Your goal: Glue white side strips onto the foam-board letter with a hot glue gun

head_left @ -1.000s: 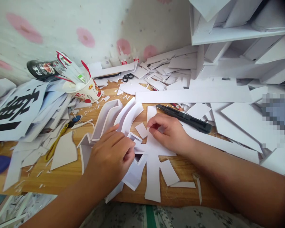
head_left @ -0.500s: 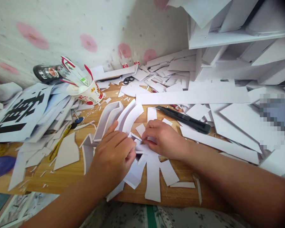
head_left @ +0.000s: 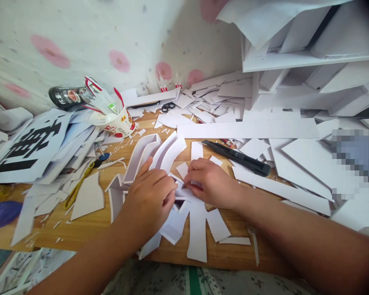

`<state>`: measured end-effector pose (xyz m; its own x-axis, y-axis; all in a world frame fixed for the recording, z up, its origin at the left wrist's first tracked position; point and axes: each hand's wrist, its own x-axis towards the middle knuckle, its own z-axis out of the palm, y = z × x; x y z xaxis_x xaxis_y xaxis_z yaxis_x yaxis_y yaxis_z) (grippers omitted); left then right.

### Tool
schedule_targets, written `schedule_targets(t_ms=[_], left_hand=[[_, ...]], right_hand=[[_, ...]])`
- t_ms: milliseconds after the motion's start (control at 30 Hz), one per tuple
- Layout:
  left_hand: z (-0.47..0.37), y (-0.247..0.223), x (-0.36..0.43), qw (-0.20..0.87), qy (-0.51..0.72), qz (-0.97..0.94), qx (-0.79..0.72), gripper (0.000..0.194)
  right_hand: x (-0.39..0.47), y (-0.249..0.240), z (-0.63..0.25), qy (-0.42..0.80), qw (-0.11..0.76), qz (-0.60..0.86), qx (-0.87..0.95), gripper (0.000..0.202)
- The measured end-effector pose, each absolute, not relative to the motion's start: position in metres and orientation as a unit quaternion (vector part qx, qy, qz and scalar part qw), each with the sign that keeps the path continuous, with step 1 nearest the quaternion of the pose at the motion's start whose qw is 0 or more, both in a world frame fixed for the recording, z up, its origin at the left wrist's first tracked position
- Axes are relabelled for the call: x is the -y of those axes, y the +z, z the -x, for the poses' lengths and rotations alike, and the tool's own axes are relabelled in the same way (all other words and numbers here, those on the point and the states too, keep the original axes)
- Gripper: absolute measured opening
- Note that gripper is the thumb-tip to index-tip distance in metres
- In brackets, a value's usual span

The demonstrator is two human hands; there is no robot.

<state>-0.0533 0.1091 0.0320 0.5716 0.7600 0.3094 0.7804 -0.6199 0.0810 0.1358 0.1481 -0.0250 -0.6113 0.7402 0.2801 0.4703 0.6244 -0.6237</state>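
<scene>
Now both hands pinch at the white foam-board character cutout [head_left: 197,213] on the desk [head_left: 80,229]: left hand [head_left: 150,194], right hand [head_left: 207,180]; utility knife [head_left: 236,157] just beyond the cutout. Mid-assembly; next needs careful strip alignment.

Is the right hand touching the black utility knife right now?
Apart. The head view shows the right hand resting on the white cut-out piece, while the black utility knife lies beyond it, with bare wood and paper scraps between them.
</scene>
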Motion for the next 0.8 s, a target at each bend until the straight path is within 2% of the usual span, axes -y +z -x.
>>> schedule_targets(t_ms=[267, 533, 800], left_hand=[[0.0564, 0.0325, -0.1123, 0.011, -0.141, 0.88, 0.453, 0.024], [0.0576, 0.0327, -0.1146, -0.053, -0.163, 0.866, 0.47, 0.023], [0.0577, 0.0311, -0.1141, -0.076, -0.183, 0.867, 0.457, 0.022]], right_hand=[[-0.1469, -0.0236, -0.1348, 0.228, 0.266, 0.338, 0.873, 0.02], [-0.1409, -0.0236, -0.1327, 0.238, 0.383, 0.317, 0.834, 0.021], [-0.1388, -0.0224, -0.1273, 0.236, 0.366, 0.332, 0.837, 0.021]])
